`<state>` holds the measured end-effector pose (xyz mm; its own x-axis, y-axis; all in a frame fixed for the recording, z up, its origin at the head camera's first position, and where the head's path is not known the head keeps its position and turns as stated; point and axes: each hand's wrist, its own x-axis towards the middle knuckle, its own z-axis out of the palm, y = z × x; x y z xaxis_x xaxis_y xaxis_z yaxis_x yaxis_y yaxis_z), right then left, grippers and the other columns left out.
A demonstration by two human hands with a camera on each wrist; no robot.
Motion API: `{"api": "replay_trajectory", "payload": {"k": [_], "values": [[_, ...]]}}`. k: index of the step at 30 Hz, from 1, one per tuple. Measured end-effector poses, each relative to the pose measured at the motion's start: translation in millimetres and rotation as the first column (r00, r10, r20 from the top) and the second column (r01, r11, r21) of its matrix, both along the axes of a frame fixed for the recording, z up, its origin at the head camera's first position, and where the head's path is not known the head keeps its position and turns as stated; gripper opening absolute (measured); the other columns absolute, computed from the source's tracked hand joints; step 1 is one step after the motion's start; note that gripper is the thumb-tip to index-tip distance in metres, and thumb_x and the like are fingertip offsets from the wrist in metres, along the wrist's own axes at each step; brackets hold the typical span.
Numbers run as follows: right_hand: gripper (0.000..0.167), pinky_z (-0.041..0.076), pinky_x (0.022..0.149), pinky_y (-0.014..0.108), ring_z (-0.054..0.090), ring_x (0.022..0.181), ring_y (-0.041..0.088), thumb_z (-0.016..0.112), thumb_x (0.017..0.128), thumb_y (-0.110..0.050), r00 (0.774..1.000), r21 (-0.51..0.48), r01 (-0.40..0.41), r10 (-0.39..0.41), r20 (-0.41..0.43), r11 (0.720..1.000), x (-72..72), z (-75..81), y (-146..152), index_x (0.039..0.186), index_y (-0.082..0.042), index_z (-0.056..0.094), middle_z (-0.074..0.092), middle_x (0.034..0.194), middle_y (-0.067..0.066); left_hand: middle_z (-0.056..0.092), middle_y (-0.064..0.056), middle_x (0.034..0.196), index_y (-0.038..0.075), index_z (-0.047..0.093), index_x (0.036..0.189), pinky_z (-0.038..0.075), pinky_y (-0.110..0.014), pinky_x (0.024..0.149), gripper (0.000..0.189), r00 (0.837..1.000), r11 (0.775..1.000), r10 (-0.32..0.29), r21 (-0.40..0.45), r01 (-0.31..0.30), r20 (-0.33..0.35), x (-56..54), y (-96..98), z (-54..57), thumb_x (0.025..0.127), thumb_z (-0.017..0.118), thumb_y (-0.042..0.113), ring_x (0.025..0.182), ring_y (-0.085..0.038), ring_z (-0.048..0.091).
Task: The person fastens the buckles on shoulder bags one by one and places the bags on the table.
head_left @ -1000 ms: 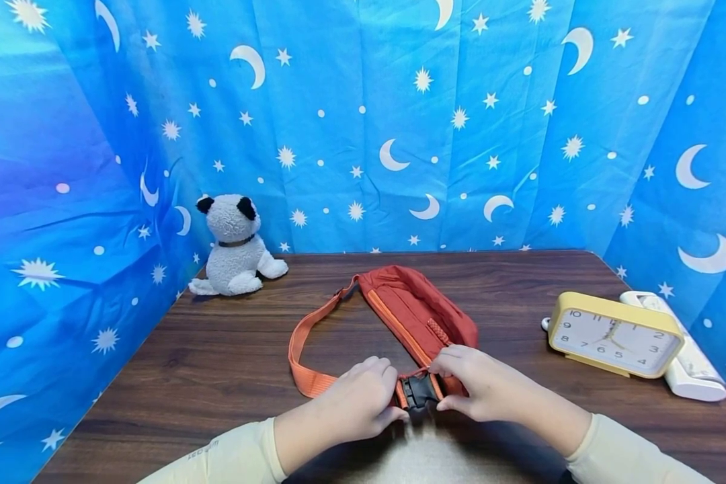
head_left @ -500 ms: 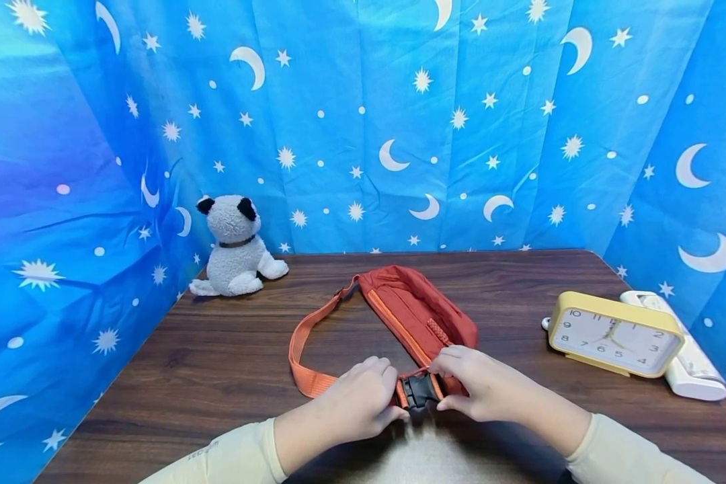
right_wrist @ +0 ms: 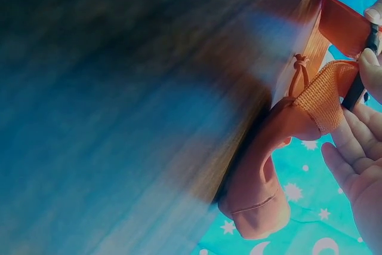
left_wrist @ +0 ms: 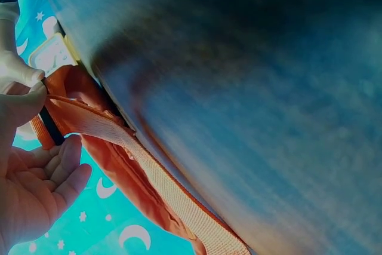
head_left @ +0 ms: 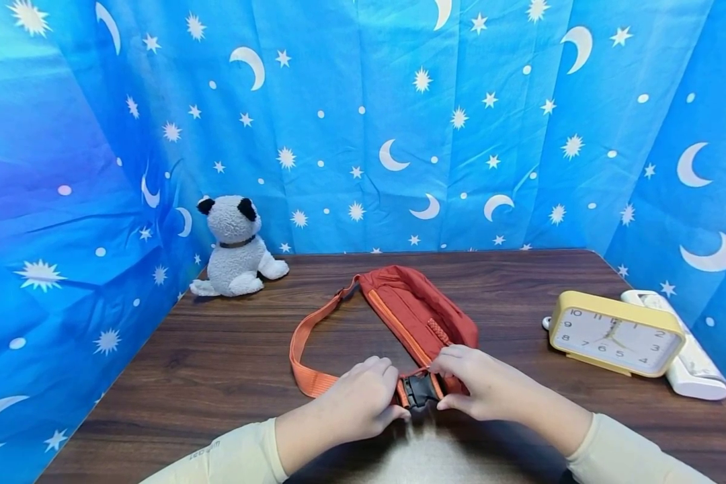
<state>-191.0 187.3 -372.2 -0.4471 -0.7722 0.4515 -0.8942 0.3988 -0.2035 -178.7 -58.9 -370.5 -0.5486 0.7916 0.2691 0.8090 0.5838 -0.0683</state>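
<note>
A red waist bag (head_left: 411, 309) with an orange zip lies on the table, its orange strap (head_left: 305, 363) curving out to the left. At its near end the two halves of a black side-release buckle (head_left: 420, 390) sit joined, slightly above the tabletop. My left hand (head_left: 363, 400) pinches the buckle's left end between thumb and fingers. From the other side my right hand (head_left: 490, 386) pinches its right end the same way. In the left wrist view the strap (left_wrist: 89, 117) runs from the black buckle edge beside the thumb. The right wrist view shows orange webbing (right_wrist: 325, 100) at the right fingertips.
A white plush dog (head_left: 232, 249) with black ears sits at the back left of the dark wooden table (head_left: 218, 343). At the right stands a yellow alarm clock (head_left: 617, 334), with a white object (head_left: 696, 376) behind it. A blue star-and-moon cloth (head_left: 339, 101) hangs around the table.
</note>
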Motion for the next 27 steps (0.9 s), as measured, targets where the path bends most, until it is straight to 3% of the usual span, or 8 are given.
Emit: {"api": "replay_trajectory", "payload": {"k": [14, 27], "values": [[0.034, 0.043, 0.068, 0.020, 0.049, 0.080, 0.006, 0.078, 0.076, -0.023, 1.000, -0.014, -0.016, 0.016, -0.006, 1.000, -1.8, -1.8, 0.6, 0.101, -0.009, 0.060, 0.057, 0.093, -0.004, 0.047, 0.005, 0.079, 0.008, 0.057, 0.089, 0.038, -0.024, 0.062, 0.037, 1.000, 1.000, 0.002, 0.014, -0.001, -0.011, -0.4, 1.0, -1.4, 0.082, 0.069, 0.042, 0.071, -0.009, 0.044], [0.034, 0.040, 0.063, 0.017, 0.047, 0.073, 0.007, 0.080, 0.074, -0.021, 0.999, -0.018, -0.013, 0.014, 0.039, 1.000, -2.7, -2.1, -1.6, 0.099, -0.007, 0.061, 0.051, 0.084, -0.007, 0.047, 0.005, 0.078, 0.008, 0.057, 0.087, 0.038, -0.022, 0.062, 0.037, 0.999, 0.999, -0.023, 0.025, 0.024, -0.035, -0.4, -0.4, -2.7, 0.082, 0.069, 0.042, 0.070, -0.009, 0.043]]}}
